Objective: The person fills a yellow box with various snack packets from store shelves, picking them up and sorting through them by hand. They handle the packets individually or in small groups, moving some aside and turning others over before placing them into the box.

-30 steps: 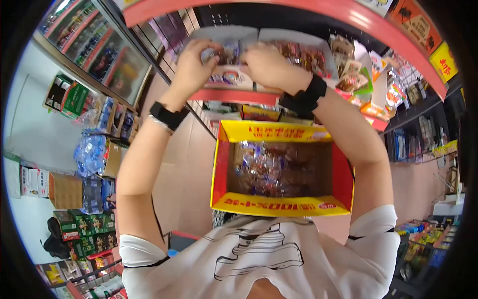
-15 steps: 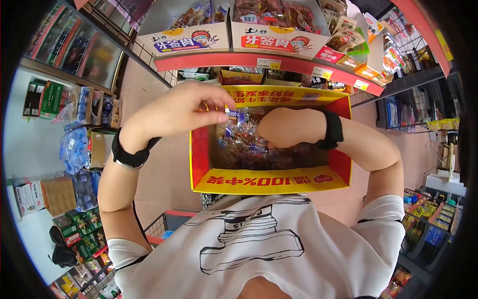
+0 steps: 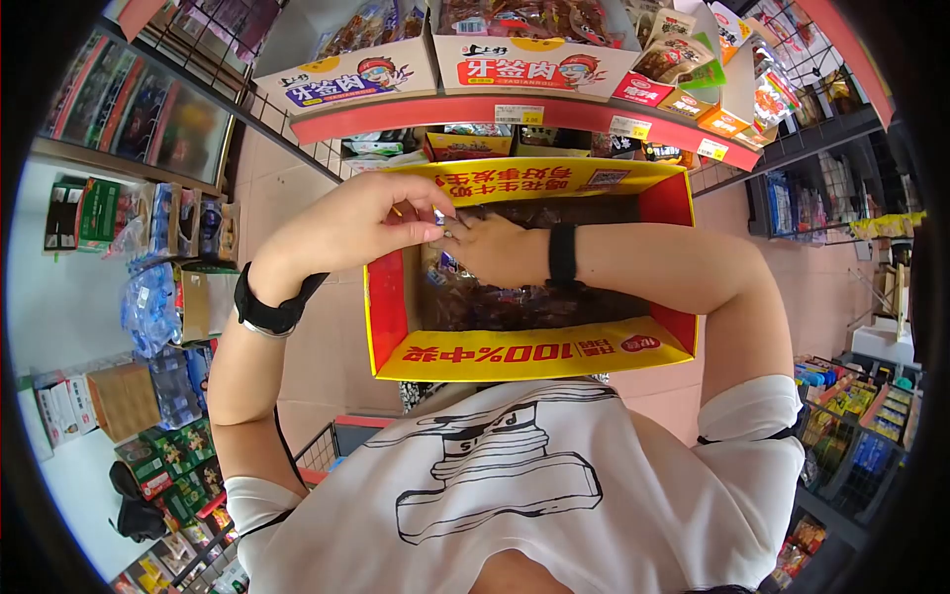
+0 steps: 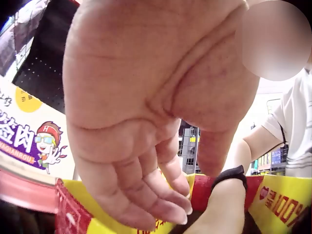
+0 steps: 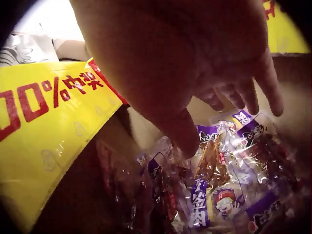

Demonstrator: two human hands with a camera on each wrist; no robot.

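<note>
My right hand [image 3: 495, 249] reaches down inside a yellow and red carton [image 3: 534, 366], in the head view. Its spread fingers and thumb touch the clear snack packets [image 5: 214, 165] with purple labels, as the right wrist view shows. Skewered brown pieces show through the film of these packets. Over the carton's left side hovers my left hand [image 3: 371, 226], fingers loosely bent, its tips close to the right hand's fingers. In the left wrist view its palm [image 4: 156, 97] holds nothing visible.
Beyond the carton, a red-edged shelf [image 3: 396, 123] bears a purple-lettered snack box [image 3: 346, 84], a red-lettered one [image 3: 534, 67] and other packets. A lower shelf holds more packages [image 3: 470, 144]. Bottled water packs [image 3: 148, 307] and stacked cartons [image 3: 124, 396] stand at the left.
Both hands have come down from the shelf boxes to the carton. Over the last half second the right hand has slid left inside the carton and spread its fingers; the left has barely moved.
</note>
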